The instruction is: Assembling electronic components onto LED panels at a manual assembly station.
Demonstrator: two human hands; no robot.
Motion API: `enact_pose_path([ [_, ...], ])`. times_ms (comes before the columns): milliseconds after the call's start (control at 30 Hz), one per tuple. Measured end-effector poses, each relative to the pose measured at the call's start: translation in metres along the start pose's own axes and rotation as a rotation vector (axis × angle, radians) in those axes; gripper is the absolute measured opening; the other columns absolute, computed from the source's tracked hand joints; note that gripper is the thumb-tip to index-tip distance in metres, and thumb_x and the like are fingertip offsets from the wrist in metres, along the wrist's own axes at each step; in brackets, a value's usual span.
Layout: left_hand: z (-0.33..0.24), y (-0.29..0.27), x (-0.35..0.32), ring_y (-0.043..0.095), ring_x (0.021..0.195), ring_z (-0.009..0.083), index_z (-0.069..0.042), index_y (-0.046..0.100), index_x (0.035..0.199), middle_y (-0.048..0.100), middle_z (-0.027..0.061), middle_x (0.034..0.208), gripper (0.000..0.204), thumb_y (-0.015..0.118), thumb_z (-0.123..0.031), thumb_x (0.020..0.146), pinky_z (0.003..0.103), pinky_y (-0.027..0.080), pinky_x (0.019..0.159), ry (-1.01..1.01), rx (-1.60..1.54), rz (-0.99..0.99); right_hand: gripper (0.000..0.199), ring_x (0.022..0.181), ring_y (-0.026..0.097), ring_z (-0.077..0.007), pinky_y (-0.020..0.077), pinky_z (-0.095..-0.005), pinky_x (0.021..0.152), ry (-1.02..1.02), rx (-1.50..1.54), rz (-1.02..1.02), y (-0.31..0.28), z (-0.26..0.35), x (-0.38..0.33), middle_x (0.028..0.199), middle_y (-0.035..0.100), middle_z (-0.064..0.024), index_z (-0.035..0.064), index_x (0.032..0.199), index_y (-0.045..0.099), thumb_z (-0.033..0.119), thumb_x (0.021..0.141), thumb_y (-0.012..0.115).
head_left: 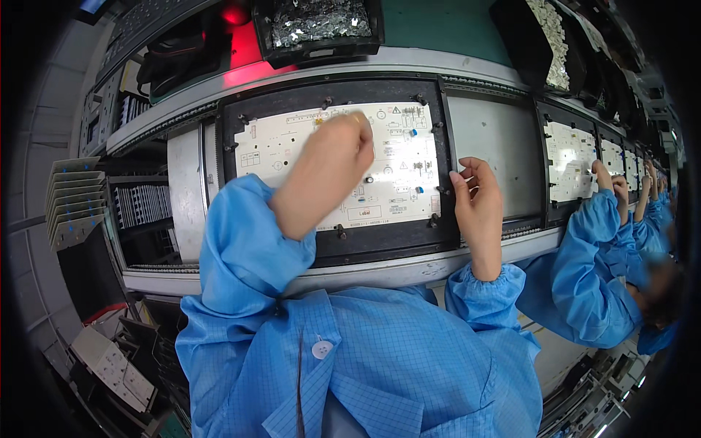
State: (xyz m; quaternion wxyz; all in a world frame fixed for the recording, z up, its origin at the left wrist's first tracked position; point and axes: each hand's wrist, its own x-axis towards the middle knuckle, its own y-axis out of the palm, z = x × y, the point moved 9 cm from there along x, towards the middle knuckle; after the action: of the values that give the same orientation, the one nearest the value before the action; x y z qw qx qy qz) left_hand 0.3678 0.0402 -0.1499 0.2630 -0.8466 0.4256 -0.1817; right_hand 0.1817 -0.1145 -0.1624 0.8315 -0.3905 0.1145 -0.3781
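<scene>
From my remote post, I am holding my left hand point(328, 168) in a loose curl over the white rectangular printed circuit board point(398, 157), which is lying inside the black rectangular frame point(398, 239); I cannot tell whether its blurred fingers are pinching anything. My right hand point(479, 212) is hovering half-open, empty, just beside the frame's right edge.
</scene>
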Motion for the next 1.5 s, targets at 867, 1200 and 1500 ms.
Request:
enact_pose_path([
  [867,0.262,-0.318,-0.439,0.057,0.124,0.0209,0.005,0.055,0.136,0.061,0.0161,0.135,0.038,0.054,-0.017,0.105,0.033,0.042,0.107,-0.441,0.116,-1.064,0.036,0.114,0.059,-0.0347,0.0435,-0.0459,0.107,-0.768,0.043,0.304,0.151,0.271,-0.089,0.117,0.063,-0.0145,0.0037,0.117,0.061,-0.001,0.082,0.067],
  [1200,0.165,-0.326,-0.729,0.059,0.106,0.0432,0.0,0.065,0.115,0.064,0.0236,0.112,0.034,0.069,-0.019,0.088,0.048,0.046,0.096,-1.238,1.613,-1.346,0.015,0.088,0.054,-0.0444,0.0421,-0.0501,0.086,-0.807,-0.31,0.716,0.231,0.279,-0.126,0.088,0.065,-0.0209,-0.0009,0.083,0.069,0.014,0.086,0.068],
  [1500,0.148,-0.17,-0.988,0.04,0.132,0.0497,0.007,0.041,0.143,0.036,0.0326,0.148,0.084,0.066,-0.049,0.087,0.053,0.037,0.11,-2.213,-0.059,-2.086,0.034,0.062,0.063,-0.047,0.0497,-0.0526,0.058,-0.932,-0.454,0.855,0.259,0.293,-0.111,0.07,0.064,-0.0279,0.0006,0.083,0.074,0.033,0.093,0.067],
])
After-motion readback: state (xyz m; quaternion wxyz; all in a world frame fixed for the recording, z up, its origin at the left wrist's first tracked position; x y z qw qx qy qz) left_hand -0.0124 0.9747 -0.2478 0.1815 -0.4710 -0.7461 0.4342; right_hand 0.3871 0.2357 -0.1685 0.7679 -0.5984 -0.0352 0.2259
